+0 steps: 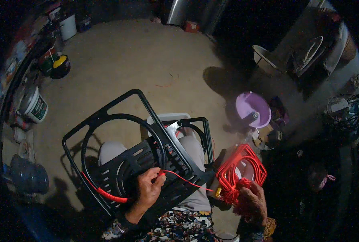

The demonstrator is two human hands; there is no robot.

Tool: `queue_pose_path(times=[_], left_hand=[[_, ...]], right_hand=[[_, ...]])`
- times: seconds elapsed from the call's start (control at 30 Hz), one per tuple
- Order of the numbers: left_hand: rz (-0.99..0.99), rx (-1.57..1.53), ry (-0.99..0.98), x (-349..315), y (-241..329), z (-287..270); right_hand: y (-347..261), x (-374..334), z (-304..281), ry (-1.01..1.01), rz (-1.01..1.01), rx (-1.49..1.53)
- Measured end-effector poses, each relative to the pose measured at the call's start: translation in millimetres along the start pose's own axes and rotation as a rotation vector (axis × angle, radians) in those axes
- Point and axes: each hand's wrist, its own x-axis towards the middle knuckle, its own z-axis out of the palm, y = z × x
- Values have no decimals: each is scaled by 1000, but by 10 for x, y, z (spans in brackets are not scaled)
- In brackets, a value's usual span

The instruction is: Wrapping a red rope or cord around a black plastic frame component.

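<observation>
Black plastic frame with a big round ring and a slotted panel (pixel 141 161), sitting tilted across the person's lap in light grey trousers (pixel 193 151), that's the main thing here. Its top corner points out over the bare tan floor (pixel 139 60), and the lower part sits close to the belly.

As for progress: there's one glossy red wrapped stretch (pixel 111 197) along the lower left edge of the frame, which I'd guess is tightly wound cord. Nearly everything else on the rim shows plain black, so I'd call it early days, with a good bit of cord unused.

Left hand (pixel 148 187) has thumb and fingers pinched on the thin red cord (pixel 183 177), right by the ring's lower right side. From there the strand runs over to a red looped bundle (pixel 224 173) off the frame's right edge. Right hand (pixel 254 201) is closed around a tangled clump at the bundle's near end.

Writing-wise, not much: the white bucket (pixel 36 107) by the floor's left edge has a dark green label (pixel 38 111) with pale print, too small to make out. I see no lettering on the frame or the purple plastic basin (pixel 246 103) over right.
</observation>
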Motion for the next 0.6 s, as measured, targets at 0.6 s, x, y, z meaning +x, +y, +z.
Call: queue_pose_path(times=[0.6], left_hand=[[227,304,193,-67,34,-9]], right_hand=[[-41,83,2251,-612,-1096,-1256]])
